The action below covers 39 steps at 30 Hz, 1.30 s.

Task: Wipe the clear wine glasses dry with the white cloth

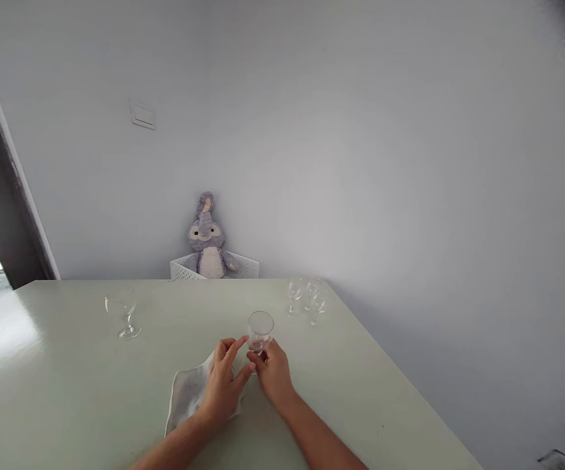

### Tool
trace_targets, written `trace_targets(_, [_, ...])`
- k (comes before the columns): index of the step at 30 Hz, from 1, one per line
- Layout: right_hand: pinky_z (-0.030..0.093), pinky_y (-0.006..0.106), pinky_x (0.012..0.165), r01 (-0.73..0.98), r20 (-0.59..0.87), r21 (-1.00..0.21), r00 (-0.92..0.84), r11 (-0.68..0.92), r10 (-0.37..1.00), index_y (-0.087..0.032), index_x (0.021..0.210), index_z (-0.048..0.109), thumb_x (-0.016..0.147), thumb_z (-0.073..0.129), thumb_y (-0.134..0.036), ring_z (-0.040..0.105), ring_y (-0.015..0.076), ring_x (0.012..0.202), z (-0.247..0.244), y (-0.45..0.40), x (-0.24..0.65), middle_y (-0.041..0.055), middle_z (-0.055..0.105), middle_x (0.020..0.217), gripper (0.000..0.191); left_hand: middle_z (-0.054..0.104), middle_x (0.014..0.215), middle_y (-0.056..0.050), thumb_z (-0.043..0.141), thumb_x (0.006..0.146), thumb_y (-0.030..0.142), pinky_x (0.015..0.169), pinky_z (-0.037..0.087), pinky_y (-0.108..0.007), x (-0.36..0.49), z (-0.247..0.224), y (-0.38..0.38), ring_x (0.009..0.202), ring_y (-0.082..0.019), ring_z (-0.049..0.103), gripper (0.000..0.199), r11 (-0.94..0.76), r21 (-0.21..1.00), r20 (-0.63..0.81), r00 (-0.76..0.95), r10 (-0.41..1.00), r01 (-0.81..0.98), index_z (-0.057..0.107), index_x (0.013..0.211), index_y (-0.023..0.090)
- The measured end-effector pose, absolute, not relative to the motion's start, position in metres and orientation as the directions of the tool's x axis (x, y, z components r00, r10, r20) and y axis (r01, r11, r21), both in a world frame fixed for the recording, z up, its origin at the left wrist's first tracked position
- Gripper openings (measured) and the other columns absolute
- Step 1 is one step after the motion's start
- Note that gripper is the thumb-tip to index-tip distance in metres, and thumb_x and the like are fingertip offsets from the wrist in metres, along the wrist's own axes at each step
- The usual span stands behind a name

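Note:
A small clear stemmed glass (pixel 261 324) stands upright at the middle of the pale green table (pixel 351 391). The fingers of my right hand (pixel 273 373) are closed round its lower part. My left hand (pixel 222 382) is just left of the glass, fingers apart, with its fingertips near the bowl. Under my left hand lies a whitish cloth (pixel 187 391), partly covered by the hand. Whether the left fingers touch the glass is hard to tell.
A larger stemmed glass (pixel 121 307) stands at the left. Three small glasses (pixel 294 291) are grouped near the back right edge. Behind the table, a plush toy (pixel 208 241) sits in a white perforated basket (pixel 247 266) by the wall.

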State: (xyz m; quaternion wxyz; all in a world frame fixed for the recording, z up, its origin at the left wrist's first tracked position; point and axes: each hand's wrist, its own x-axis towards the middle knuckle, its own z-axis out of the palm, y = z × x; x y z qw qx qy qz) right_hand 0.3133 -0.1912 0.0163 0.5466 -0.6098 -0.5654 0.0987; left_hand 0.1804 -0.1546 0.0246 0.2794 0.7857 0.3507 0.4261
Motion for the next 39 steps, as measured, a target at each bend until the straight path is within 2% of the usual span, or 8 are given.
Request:
trace_targets(7, [0.043,0.025,0.069,0.592,0.289,-0.785,0.614,-0.186,0.734,-0.016,0.089,0.059,0.073,0.049,-0.022,0.06,0.0169,0.073,0.006,-0.167,0.392,0.0053,0.064,0.084,0.02,0.053,0.099,-0.005,0.045,0.076,0.036,0.077,0.044,-0.033,0.173,0.01,-0.13,0.087,-0.02,0.054,0.026,-0.359,0.843,0.212,0.366,0.906,0.4,0.062,0.092,0.024])
trace_targets(21, [0.041,0.023,0.07,0.586,0.275,-0.724,0.729,-0.364,0.627,-0.014,0.086,0.064,0.072,0.047,-0.023,0.06,0.0181,0.079,0.0,-0.132,0.44,0.0079,0.064,0.085,0.024,0.054,0.094,-0.004,0.043,0.074,0.025,0.077,0.041,-0.03,0.174,0.016,-0.133,0.083,-0.017,0.054,0.019,-0.352,0.849,0.181,0.408,0.895,0.395,0.06,0.081,0.021])
trace_targets(25, [0.041,0.028,0.071,0.59,0.309,-0.736,0.729,-0.333,0.61,-0.015,0.076,0.063,0.068,0.049,-0.025,0.059,0.0202,0.075,0.0,-0.146,0.439,0.0084,0.062,0.082,0.019,0.054,0.09,-0.003,0.044,0.073,0.022,0.073,0.043,-0.031,0.176,0.014,-0.135,0.078,-0.017,0.054,0.018,-0.373,0.877,0.259,0.356,0.898,0.301,0.06,0.081,0.021])
trace_targets(28, [0.042,0.032,0.073,0.572,0.315,-0.759,0.741,-0.311,0.593,-0.012,0.089,0.061,0.066,0.048,-0.026,0.058,0.0218,0.075,-0.001,-0.167,0.436,0.0117,0.06,0.09,0.03,0.053,0.09,-0.004,0.044,0.072,0.02,0.074,0.044,-0.032,0.169,0.024,-0.123,0.084,-0.017,0.053,0.018,-0.402,0.895,0.368,0.189,0.911,0.195,0.058,0.083,0.021])
trace_targets(30, [0.043,0.033,0.07,0.537,0.295,-0.793,0.752,-0.289,0.589,-0.012,0.094,0.059,0.068,0.047,-0.029,0.058,0.0219,0.072,0.003,-0.179,0.43,0.0113,0.06,0.088,0.034,0.052,0.092,-0.004,0.044,0.073,0.023,0.074,0.045,-0.032,0.153,0.036,-0.104,0.084,-0.017,0.053,0.019,-0.386,0.907,0.395,-0.026,0.918,0.167,0.056,0.088,0.02])
trace_targets(33, [0.043,0.031,0.064,0.496,0.275,-0.854,0.685,-0.156,0.675,-0.016,0.088,0.059,0.07,0.048,-0.035,0.057,0.0206,0.068,0.019,-0.192,0.401,0.0067,0.061,0.079,0.028,0.05,0.096,-0.006,0.047,0.074,0.029,0.074,0.045,-0.032,0.114,0.05,-0.071,0.085,-0.017,0.052,0.031,-0.164,0.974,0.22,-0.497,0.84,0.154,0.046,0.104,0.02])
trace_targets(36, [0.043,0.029,0.064,0.542,0.35,-0.838,0.45,0.06,0.821,-0.017,0.082,0.06,0.075,0.047,-0.037,0.056,0.0195,0.069,0.039,-0.201,0.344,0.0057,0.062,0.077,0.025,0.035,0.12,-0.014,0.048,0.074,0.032,0.084,0.041,-0.034,0.075,0.052,-0.044,0.103,-0.02,0.047,0.046,-0.023,0.988,0.12,-0.676,0.727,0.151,0.036,0.116,0.017])
trace_targets(39, [0.043,0.029,0.069,0.636,0.451,-0.678,-0.036,0.369,0.892,-0.02,0.089,0.061,0.081,0.044,-0.036,0.056,0.0185,0.076,0.044,-0.211,0.281,0.0055,0.062,0.083,0.024,0.027,0.13,-0.019,0.052,0.072,0.041,0.089,0.037,-0.038,0.052,0.046,-0.027,0.115,-0.026,0.039,0.066,0.021,0.988,0.087,-0.656,0.75,0.155,0.025,0.126,0.016])
